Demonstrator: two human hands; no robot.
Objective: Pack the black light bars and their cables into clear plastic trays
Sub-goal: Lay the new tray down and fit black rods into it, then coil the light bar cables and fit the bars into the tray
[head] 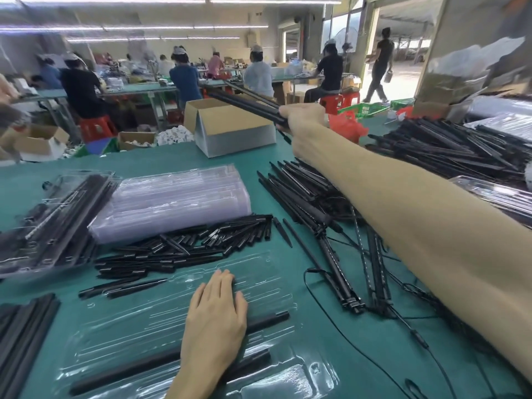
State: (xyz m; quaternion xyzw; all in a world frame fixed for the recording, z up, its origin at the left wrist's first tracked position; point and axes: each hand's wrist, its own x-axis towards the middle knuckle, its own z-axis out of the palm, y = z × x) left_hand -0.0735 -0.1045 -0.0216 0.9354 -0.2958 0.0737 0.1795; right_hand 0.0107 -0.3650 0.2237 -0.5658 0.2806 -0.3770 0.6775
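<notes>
Gripping a bunch of black light bars point(247, 103) above the green table point(253, 156), right hand point(302, 122) is curled tight round them, long axis pointing away-left. Left hand point(216, 309) lies flat, fingers straight, on the clear tray point(129, 326), across the tray bars point(267, 319) lying diagonally in it.

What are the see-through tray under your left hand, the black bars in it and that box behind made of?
The tray looks like thin clear plastic, glossy: the green table shows through and moulded ridges glint. The light bars are matte black, plastic or coated metal, I cannot tell which. The box is brown cardboard with silvery outer faces.
</notes>
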